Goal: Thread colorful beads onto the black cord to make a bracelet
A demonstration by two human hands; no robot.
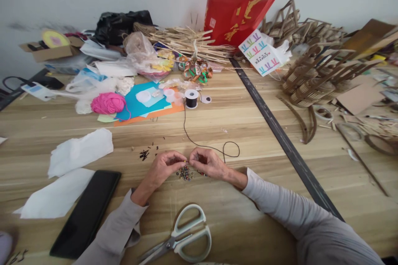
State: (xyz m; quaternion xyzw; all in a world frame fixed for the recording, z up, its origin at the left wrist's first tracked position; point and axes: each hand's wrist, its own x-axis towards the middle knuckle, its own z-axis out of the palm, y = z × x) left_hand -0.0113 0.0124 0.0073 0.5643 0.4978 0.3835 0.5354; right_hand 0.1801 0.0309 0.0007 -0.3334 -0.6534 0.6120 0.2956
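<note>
My left hand pinches a tiny yellow bead between thumb and fingertips, just above the tabletop. Facing it, my right hand has thumb and finger closed on a thin black cord, its end at the bead. Whether the cord passes through the bead is too small to tell. Under my fingertips lies a small pile of multicoloured beads. A few more beads show below my right hand, partly hidden by it. The cord loops over the table back to a spool.
Scissors lie in front of me, a black phone and white paper pieces to the left. Short black bits lie beside my left hand. Pink yarn, a red bag and small woven baskets stand farther back.
</note>
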